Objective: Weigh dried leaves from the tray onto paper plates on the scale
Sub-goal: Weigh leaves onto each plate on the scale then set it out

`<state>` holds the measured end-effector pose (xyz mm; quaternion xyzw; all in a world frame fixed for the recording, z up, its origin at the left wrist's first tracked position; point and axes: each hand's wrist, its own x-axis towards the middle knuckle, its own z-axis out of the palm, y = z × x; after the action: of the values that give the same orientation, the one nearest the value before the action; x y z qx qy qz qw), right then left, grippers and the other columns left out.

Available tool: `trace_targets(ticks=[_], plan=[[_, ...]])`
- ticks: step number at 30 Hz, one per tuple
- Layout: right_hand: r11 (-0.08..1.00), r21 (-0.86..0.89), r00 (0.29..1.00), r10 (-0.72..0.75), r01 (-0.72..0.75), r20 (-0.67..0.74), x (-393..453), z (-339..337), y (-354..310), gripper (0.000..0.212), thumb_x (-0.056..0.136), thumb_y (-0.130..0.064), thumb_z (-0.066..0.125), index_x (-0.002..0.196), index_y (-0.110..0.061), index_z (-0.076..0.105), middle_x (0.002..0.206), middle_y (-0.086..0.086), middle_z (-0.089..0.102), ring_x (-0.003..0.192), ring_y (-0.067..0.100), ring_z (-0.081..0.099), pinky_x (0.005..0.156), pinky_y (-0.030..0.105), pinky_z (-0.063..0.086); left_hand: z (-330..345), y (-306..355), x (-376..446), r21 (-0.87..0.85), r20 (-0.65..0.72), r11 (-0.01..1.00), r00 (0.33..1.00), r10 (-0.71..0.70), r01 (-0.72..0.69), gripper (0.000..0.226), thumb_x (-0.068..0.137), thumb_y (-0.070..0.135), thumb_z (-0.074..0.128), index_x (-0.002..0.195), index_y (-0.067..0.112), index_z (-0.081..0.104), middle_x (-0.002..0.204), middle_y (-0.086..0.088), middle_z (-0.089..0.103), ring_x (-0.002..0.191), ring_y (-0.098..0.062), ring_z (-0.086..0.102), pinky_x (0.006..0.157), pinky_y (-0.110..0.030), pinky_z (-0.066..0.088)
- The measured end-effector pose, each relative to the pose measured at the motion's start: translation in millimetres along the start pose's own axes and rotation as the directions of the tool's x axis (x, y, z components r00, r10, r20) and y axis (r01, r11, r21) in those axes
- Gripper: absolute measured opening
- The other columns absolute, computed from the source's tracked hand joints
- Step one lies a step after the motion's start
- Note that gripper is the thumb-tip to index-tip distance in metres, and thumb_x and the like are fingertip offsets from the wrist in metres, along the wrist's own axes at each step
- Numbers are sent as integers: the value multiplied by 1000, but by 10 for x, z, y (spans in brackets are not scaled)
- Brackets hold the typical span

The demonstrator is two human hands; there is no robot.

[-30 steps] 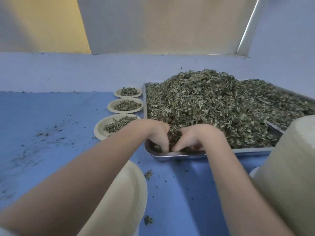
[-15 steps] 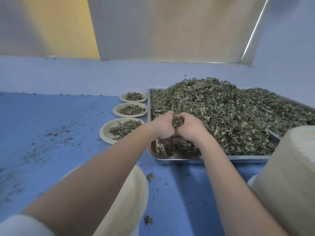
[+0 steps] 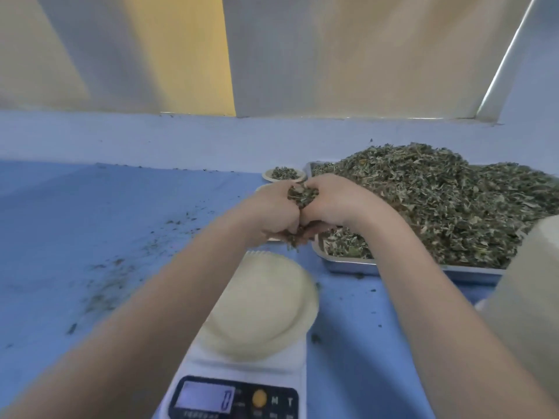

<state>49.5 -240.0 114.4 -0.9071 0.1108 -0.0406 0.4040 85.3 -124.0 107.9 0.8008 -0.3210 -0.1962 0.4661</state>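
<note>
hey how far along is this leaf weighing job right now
Done: one filled paper plate sits beside the tray; a second rim shows behind the hands. In hand: the left hand and right hand cup a clump of dried leaves above the table, short of the empty plate on the scale, which reads 0. Left: dropping this batch, and the tray's big heap.

Grey-green dried leaves, silver tray, cream paper plate, blue table (speckled with crumbs)
</note>
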Motion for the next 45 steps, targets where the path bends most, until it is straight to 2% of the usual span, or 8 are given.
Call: trace_targets(ticks=[4,7,10,18,23,32,40,45], plan=[[998,-13,995,-65,66,75,-257,316,-175,30,75,1,68,104,-6,66,77,12,70,64,23,69,69,38,60,-215,-207,-515,-215,12,975,999,-45,46,57,78,-27,47,103,24,56,80,-10,69,64,-25,68,67,-36,59],[983,-179,980,-5,41,200,-416,409,-135,50,74,-14,78,121,-15,59,91,1,63,68,14,65,62,25,58,-279,-388,-735,-87,48,988,991,-125,129,91,81,-10,64,142,45,23,131,0,52,98,-25,64,87,-46,54],[971,-236,965,15,49,263,-531,387,-24,71,74,-38,78,138,-29,47,127,-1,53,104,13,61,83,28,56,-344,-508,-842,48,38,990,991,-131,129,97,82,6,71,144,52,12,154,10,23,123,-20,49,95,-42,50],[990,-38,986,-127,132,111,-576,329,118,43,80,-38,73,121,-34,61,118,-3,61,100,11,65,88,29,54,-392,-769,-817,46,-403,999,915,15,4,30,90,11,57,112,31,62,114,5,61,86,-16,63,76,-27,55],[965,-76,965,-241,249,101,-504,423,85,40,84,-41,67,124,-35,60,117,-13,63,103,-3,59,88,17,45,-219,-956,-781,134,-530,987,835,146,-88,16,89,24,61,89,39,65,84,24,64,78,10,57,69,-5,41],[956,-27,953,-287,291,93,-431,473,154,37,84,-46,63,120,-38,61,118,-18,62,112,-2,55,98,20,39,-123,-1197,-929,-24,-611,990,786,95,-137,19,87,34,61,105,36,67,140,20,44,105,2,57,94,-26,41],[954,-174,969,-234,244,73,-427,582,228,39,82,-54,61,119,-40,60,114,-16,62,105,-2,57,77,5,36,-148,-1297,-954,-135,-554,988,833,-12,-76,25,89,37,58,114,42,62,122,13,60,113,-7,55,88,-24,35],[918,-378,980,-171,122,-98,-473,621,271,66,82,-73,38,130,-32,54,125,-5,60,112,12,53,87,28,39,-167,-1368,-921,-192,-518,981,851,-88,-16,44,88,44,57,131,37,52,131,12,54,113,-6,52,91,-27,36]])
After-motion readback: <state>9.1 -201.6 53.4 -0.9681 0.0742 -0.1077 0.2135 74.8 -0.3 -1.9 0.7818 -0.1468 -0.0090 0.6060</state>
